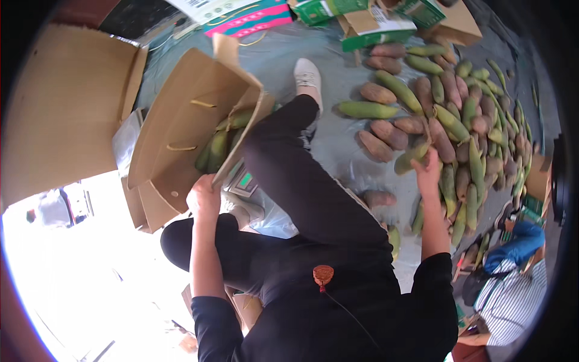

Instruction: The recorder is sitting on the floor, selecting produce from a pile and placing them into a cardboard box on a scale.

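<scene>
My right hand (428, 172) is closed on a long green radish (408, 160) at the near left edge of a large pile of produce (476, 139). The pile mixes green radishes with reddish-brown roots, whose exact kind I cannot tell. At the left, my left hand (204, 196) grips the near rim of an open cardboard box (175, 114), tilted with its mouth toward me. Several green radishes (220, 148) lie inside it, partly hidden by its wall. A scale with a lit green display (245, 180) shows beside the box's near corner.
A large cardboard panel (66, 108) stands at far left. Pink and green cartons (250, 21) and a green-and-brown box (377, 27) are at the back. My bent legs (295, 175) lie between box and pile. Another person in a striped shirt (512, 304) is at lower right.
</scene>
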Available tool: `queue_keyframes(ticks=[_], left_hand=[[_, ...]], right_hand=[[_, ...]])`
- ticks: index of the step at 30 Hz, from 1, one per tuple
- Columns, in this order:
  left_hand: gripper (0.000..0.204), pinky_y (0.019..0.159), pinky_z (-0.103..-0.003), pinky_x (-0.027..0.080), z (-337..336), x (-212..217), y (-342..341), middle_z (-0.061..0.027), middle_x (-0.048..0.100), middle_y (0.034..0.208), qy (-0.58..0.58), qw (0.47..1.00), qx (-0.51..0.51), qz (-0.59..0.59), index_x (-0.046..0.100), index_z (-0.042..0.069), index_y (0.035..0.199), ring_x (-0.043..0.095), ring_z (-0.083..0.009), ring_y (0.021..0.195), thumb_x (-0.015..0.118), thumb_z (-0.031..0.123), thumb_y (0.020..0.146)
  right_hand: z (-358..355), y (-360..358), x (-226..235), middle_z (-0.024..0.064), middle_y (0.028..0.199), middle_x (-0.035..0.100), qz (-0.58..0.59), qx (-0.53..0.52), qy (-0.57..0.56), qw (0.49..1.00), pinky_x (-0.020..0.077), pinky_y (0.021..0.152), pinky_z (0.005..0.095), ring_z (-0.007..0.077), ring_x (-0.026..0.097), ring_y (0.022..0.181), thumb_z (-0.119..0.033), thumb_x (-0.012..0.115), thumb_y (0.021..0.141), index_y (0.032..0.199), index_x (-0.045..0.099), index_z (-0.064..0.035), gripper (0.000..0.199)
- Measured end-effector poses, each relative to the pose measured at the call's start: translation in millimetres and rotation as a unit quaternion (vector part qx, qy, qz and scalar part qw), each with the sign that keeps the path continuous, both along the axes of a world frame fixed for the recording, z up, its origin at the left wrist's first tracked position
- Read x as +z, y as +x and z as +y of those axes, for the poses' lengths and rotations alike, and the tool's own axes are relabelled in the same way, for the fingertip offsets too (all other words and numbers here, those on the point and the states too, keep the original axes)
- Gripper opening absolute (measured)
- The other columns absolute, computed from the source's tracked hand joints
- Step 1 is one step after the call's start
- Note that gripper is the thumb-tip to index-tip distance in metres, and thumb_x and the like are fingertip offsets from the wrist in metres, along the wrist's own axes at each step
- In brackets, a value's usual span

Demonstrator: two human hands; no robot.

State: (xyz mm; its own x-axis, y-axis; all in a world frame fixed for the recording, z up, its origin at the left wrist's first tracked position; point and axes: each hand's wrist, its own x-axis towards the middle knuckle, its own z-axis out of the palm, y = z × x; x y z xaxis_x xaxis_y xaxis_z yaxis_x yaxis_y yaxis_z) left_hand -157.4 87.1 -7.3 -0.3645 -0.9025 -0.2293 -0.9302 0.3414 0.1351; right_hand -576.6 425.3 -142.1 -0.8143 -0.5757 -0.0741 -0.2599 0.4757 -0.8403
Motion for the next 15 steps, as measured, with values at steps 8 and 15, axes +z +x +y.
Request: queue_keyframes(ticks=[8,15], left_hand=[[0.015,0.074,-0.041,0.049,-3,1,6,-0.0088,0.063,0.088,-0.007,0.999,-0.022,0.032,0.067,0.011,0.091,0.061,-0.0289,0.088,0.062,0.013,0.077],[0.017,0.074,-0.041,0.05,-2,2,8,-0.0091,0.064,0.089,-0.007,1.0,-0.027,0.011,0.068,0.011,0.093,0.062,-0.0288,0.087,0.06,0.012,0.078]], right_hand=[[-196,25,198,0.0078,0.114,0.053,-0.037,0.156,-0.331,0.93,0.0432,0.094,0.0325,0.0183,0.053,0.108,0.008,0.063,0.078,0.121,0.044,0.0009,0.047],[-317,118,241,0.0063,0.099,0.061,0.075,0.32,-0.375,0.867,0.0471,0.085,0.0304,0.0165,0.06,0.094,-0.01,0.075,0.069,0.111,0.055,-0.0036,0.047]])
